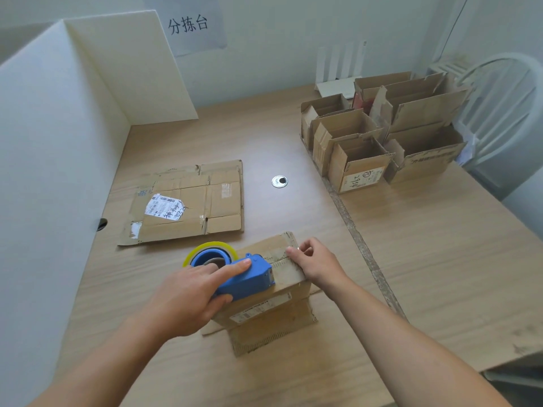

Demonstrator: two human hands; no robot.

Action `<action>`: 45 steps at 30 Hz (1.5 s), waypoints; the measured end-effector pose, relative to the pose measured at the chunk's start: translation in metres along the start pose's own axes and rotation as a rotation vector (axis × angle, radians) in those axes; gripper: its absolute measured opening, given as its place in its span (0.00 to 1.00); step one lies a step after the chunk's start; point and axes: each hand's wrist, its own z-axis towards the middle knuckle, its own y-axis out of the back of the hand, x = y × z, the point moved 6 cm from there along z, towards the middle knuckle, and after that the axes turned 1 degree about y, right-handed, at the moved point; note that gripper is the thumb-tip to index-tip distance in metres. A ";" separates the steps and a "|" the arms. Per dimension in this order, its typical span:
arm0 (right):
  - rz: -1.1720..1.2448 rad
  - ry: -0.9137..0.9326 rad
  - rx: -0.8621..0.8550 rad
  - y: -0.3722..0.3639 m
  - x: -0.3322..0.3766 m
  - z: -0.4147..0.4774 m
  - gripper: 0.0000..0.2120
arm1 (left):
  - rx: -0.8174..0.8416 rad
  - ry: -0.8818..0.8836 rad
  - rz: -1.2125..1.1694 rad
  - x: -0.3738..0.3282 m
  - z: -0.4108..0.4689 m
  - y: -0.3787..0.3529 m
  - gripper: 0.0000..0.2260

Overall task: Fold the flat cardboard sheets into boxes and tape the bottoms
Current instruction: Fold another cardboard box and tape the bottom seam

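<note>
Upturned box (277,245) directly between hands, bottom seam running left to right. Left hand (188,298) gripping blue tape dispenser (249,279) on seam; right hand (316,262) curled over box's right edge, steadying.

- Near the front of the table (440,259) stands the box (266,306). The tape dispenser (244,277) is on top of it, gripped by the left hand (188,298), and the right hand (316,264) holds the box's right edge.
- Behind it, leftward, flat sheets (188,201) lie stacked on the table.
- At the far right is a cluster of folded boxes (382,136) — a cable hole (279,181) lies between them and the sheets.
- A chair (505,107) stands beyond that cluster.
</note>
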 end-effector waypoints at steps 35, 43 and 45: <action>-0.158 0.107 0.006 0.001 0.004 -0.002 0.08 | 0.463 0.525 -0.636 0.127 -0.064 0.001 0.22; -0.155 0.113 -0.004 -0.001 0.005 -0.006 0.13 | 0.355 0.433 -0.770 0.123 -0.079 0.069 0.25; -0.170 0.116 -0.002 -0.002 0.007 -0.007 0.15 | 0.316 0.424 -0.799 0.121 -0.077 0.090 0.26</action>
